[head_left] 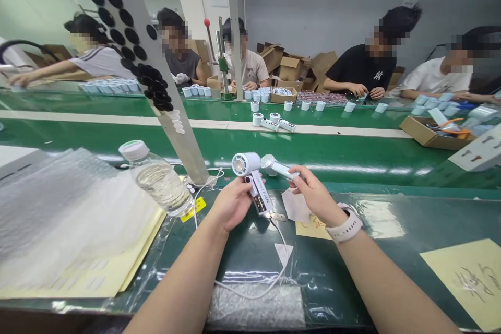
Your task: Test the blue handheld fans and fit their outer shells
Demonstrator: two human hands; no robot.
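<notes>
My left hand point(234, 202) is closed around the handle of a light-blue handheld fan point(259, 190), its round head up and tilted left. A white cable point(282, 266) runs from the lower end of that fan and loops over the bench. My right hand point(309, 188) grips a second handheld fan point(282, 168) by its handle end, with the round head pointing left, near the first fan. A pale paper slip point(296, 205) and a yellow note point(315, 227) lie under my right hand.
A water bottle point(158, 180) stands left beside a slanted metal post point(183, 151). Bubble wrap and yellow sheets point(129, 266) cover the left bench. Fans point(270, 123) lie on the green conveyor point(336, 151). Several co-workers sit opposite. An open cardboard box point(425, 135) is at right.
</notes>
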